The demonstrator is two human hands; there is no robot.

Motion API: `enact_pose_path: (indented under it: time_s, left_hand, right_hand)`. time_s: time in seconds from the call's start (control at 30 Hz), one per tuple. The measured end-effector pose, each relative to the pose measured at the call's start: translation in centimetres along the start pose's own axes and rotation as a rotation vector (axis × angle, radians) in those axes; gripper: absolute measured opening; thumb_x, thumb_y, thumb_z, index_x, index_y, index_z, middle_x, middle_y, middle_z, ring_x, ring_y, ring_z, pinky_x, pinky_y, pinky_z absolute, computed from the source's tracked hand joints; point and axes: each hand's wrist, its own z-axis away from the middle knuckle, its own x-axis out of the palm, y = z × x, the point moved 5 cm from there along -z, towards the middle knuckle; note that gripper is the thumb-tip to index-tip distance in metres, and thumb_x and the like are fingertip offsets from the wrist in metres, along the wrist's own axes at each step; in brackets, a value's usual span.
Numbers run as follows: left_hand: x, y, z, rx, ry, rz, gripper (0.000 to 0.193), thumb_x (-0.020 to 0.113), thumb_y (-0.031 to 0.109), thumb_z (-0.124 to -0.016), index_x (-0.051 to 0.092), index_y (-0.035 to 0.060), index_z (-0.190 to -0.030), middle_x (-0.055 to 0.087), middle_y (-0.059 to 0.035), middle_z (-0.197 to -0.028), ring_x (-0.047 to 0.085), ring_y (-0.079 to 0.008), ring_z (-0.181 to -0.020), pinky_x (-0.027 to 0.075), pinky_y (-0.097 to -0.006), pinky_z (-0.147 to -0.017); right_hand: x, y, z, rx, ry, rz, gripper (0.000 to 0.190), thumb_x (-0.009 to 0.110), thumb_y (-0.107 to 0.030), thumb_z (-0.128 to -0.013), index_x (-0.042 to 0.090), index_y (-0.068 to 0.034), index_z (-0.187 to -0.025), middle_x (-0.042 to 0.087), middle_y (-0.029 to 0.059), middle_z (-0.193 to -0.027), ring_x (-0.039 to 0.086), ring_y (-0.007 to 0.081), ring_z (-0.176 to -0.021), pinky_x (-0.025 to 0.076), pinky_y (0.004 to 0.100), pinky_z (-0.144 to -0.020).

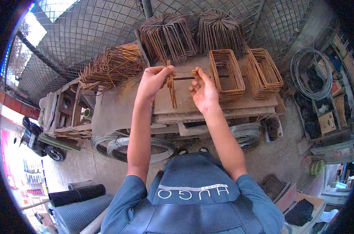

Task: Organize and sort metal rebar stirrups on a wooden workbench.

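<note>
My left hand (156, 80) grips a small bundle of rusty steel stirrups (171, 90), seen edge-on, above the table. A thin wire (184, 72) runs from this bundle across to my right hand (204, 89), whose thumb and forefinger pinch it while the other fingers are loosely curled. Just right of my right hand stands a stack of rusty rectangular stirrups (227, 74), with a second such stack (264, 71) beyond it. The tabletop (191, 102) lies under both hands.
Bundled stirrups (168, 35) and another bundle (219, 32) stand against the wire mesh. A rusty heap (112, 68) lies at left. Wire coils (142, 149) rest beneath the table; another coil (311, 74) hangs at right. Mesh rolls (82, 210) lie at lower left.
</note>
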Motion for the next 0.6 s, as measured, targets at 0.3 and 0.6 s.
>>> enact_pose_path:
  time_s: [0.3, 0.6]
  left_hand:
    - [0.3, 0.3, 0.3, 0.027, 0.04, -0.092, 0.032, 0.068, 0.031, -0.097, 0.077, 0.0015, -0.087, 0.063, 0.0043, -0.066, 0.045, -0.0027, -0.054, 0.03, -0.0255, -0.049]
    - [-0.2, -0.4, 0.1, 0.023, 0.044, -0.014, 0.032, 0.069, 0.032, -0.097, 0.077, 0.002, -0.093, 0.064, 0.004, -0.069, 0.045, -0.0028, -0.054, 0.03, -0.0244, -0.05]
  right_hand:
    - [-0.7, -0.5, 0.0, -0.064, 0.04, 0.09, 0.015, 0.072, -0.028, -0.097, 0.071, -0.016, -0.107, 0.072, -0.0029, -0.095, 0.057, 0.007, -0.074, 0.047, 0.0268, -0.066]
    - [-0.4, -0.9, 0.6, -0.177, 0.092, 0.0, 0.015, 0.074, -0.025, -0.095, 0.072, -0.013, -0.102, 0.07, -0.0001, -0.09, 0.058, 0.0081, -0.072, 0.047, 0.0252, -0.065]
